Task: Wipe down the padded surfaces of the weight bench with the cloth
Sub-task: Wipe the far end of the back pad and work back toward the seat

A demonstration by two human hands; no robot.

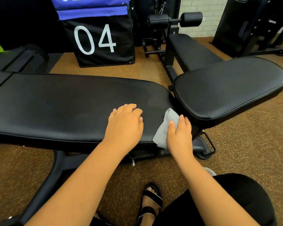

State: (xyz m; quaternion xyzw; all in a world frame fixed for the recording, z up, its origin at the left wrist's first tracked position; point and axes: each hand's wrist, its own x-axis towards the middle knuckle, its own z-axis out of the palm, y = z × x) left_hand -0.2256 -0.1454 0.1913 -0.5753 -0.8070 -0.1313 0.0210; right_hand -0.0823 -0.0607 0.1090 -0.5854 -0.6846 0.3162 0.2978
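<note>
1. Bench: long back pad (pixel 69 101) runs left to right across the view. Seat pad (pixel 230 88) sits at its right end, tilted up, with a narrow gap between the two.
2. Cloth (pixel 166 128): grey, lying over the near right corner of the back pad, just beside the gap. Its lower edge hangs over the pad's front edge.
3. Right hand (pixel 180 132) lies on the cloth. Thumb rests on top of it, fingers laid close together along its right side; whether they curl under the fabric, cannot tell. Likely pressing the cloth down to work the corner and edge.
4. Left hand (pixel 126 121) rests palm down on bare pad, near the cloth but apart from it. Fingers slightly bent and close together, holding nothing. Probably a brace while leaning in.
5. Faint sheen on the pad beyond the cloth, possibly damp.
6. Seat pad looks dry; probably not wiped yet.
</note>
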